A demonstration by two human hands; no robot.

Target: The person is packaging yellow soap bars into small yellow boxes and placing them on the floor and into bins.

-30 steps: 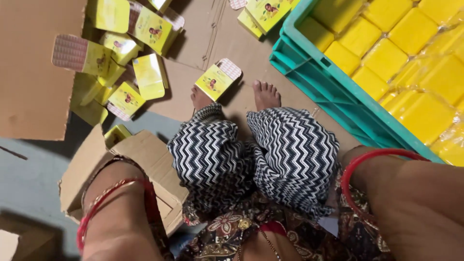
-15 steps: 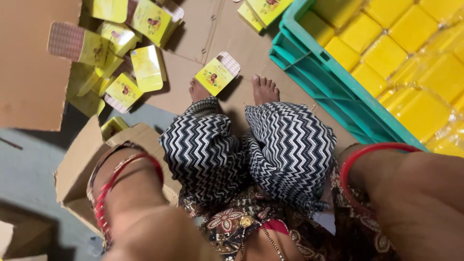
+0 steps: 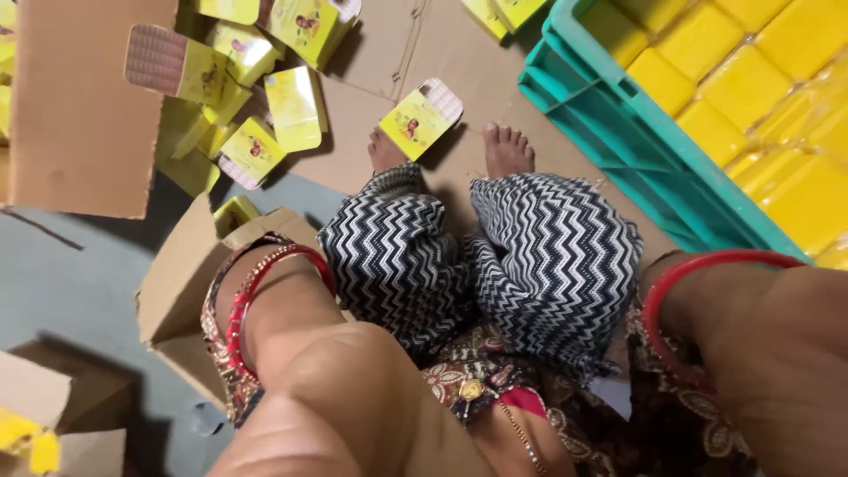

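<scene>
Cardboard sheets (image 3: pixel 389 53) cover the floor, strewn with small yellow cartons (image 3: pixel 420 117).
Both forearms wear red bangles; the hands are out of view, so their grip cannot be told. A green crate (image 3: pixel 609 132) of yellow packs sits at the sheets' right edge.

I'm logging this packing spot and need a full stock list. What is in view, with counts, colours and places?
Small cartons: about ten, yellow, scattered on the floor, top left to top centre.
Crate: one, teal, top right.
Wrapped blocks: many, yellow, inside the crate.
Flattened cardboard: one brown sheet, top left.
Cardboard box: one, brown, left of the knees.
Bare feet: two, top centre.
Zigzag trousers: black and white, centre.
Bangles: red, both wrists.
Hands: hidden behind the forearms.
</scene>
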